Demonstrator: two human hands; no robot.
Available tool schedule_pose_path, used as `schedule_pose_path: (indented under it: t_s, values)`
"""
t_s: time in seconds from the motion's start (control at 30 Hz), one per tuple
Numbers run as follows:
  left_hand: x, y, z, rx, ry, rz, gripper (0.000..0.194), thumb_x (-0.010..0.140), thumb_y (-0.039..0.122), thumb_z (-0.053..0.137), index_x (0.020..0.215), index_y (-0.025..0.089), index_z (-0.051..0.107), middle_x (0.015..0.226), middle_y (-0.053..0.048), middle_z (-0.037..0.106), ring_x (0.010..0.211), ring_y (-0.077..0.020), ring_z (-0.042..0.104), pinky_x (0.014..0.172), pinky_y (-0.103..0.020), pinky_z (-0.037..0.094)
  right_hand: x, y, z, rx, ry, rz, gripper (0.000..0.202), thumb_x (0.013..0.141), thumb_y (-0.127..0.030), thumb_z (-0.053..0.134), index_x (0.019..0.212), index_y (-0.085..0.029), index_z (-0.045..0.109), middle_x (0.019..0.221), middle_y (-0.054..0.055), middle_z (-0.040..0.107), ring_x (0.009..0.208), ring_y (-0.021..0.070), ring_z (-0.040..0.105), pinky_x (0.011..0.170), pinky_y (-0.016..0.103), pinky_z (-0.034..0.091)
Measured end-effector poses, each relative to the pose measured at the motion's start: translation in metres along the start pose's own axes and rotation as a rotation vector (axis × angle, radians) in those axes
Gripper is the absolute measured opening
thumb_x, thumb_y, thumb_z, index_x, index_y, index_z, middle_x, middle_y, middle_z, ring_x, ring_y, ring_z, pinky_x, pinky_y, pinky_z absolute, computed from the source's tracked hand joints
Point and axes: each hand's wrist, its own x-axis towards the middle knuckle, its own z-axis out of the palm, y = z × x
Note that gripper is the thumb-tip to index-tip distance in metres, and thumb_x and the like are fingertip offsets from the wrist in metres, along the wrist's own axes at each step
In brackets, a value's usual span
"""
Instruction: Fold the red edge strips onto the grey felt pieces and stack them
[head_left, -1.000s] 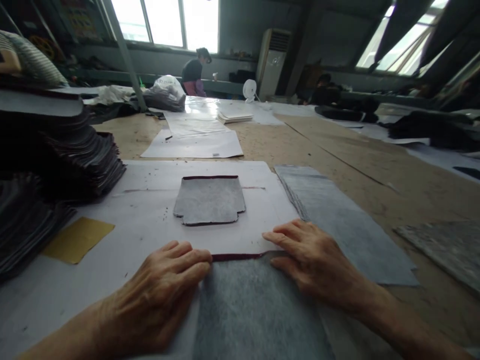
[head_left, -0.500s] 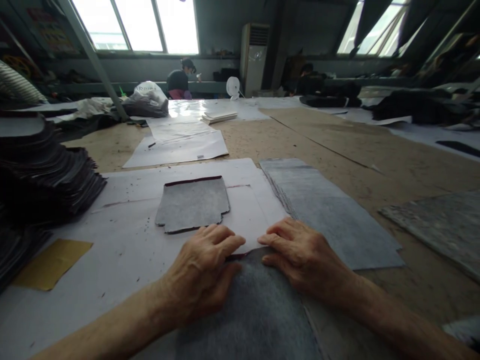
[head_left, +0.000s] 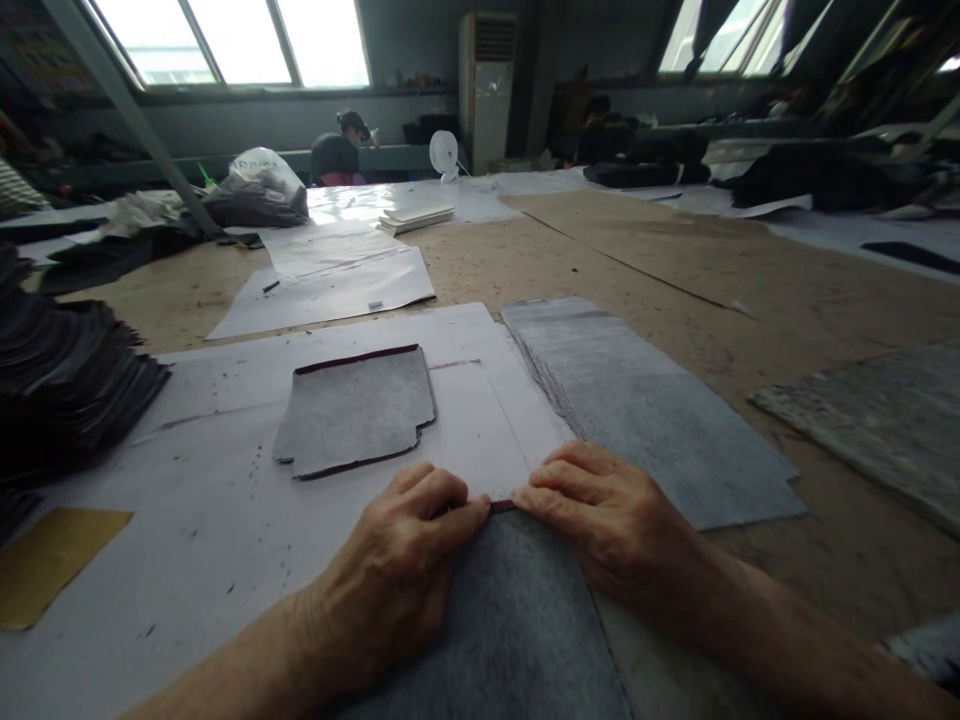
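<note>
A grey sheet of fabric-like material (head_left: 517, 620) lies in front of me, with a narrow dark red folded strip along its far edge. My left hand (head_left: 416, 550) is closed on that edge, thumb and forefinger pressed at the fold. Close by on the right, my right hand (head_left: 607, 515) pinches the same fold, its fingers bunched. A short stretch of the red strip shows between the fingertips; the rest is hidden under the hands. Beyond my left hand, a smaller grey cut piece (head_left: 356, 410) with a dark red far edge rests on white paper (head_left: 202, 480).
To the right lies a fanned stack of grey sheets (head_left: 637, 410). Dark layered pieces (head_left: 67, 380) are piled at left, near a tan card (head_left: 56, 565). A mottled slab (head_left: 877, 420) lies far right. Across the table are a white fan (head_left: 444, 152) and a seated person (head_left: 337, 150).
The right fingers have closed down onto the edge, and the red fold now shows flat between both hands. The view has shifted, so the surroundings sit slightly further left.
</note>
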Motion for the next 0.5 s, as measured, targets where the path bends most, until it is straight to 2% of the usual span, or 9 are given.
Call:
schedule_pose_path:
  t_s: [0.23,0.4,0.5]
  values:
    - [-0.0021,-0.0013,-0.0011,0.098,-0.063,0.115,0.034,0.079,0.001,0.037,0.107,0.009,0.054,0.082,-0.007,0.054,0.074,-0.0176,0.044,0.067,-0.034,0.044,-0.0044,-0.0008,0.0,-0.044,-0.029,-0.048,0.018,0.086,-0.009,0.044,0.094,-0.011,0.06,0.084,0.006,0.06,0.081,0.0169,0.048,0.071,0.033,0.041]
    - [0.0006,-0.0027,-0.0052,0.141,-0.166,0.173,0.029,0.081,0.005,0.037,0.104,0.008,0.054,0.082,-0.008,0.054,0.074,-0.018,0.046,0.066,-0.034,0.044,-0.004,-0.002,-0.003,-0.111,-0.094,-0.089,0.019,0.089,-0.015,0.042,0.096,-0.012,0.059,0.085,0.006,0.059,0.082,0.0169,0.049,0.074,0.035,0.039]
    - [-0.0012,-0.0036,-0.007,0.122,-0.131,0.187,0.032,0.08,0.004,0.039,0.108,0.01,0.054,0.085,-0.007,0.053,0.076,-0.0169,0.047,0.069,-0.034,0.044,-0.0031,-0.0031,-0.0036,-0.133,-0.102,-0.091,0.02,0.09,-0.015,0.041,0.095,-0.012,0.06,0.084,0.006,0.059,0.082,0.0164,0.049,0.074,0.035,0.038]
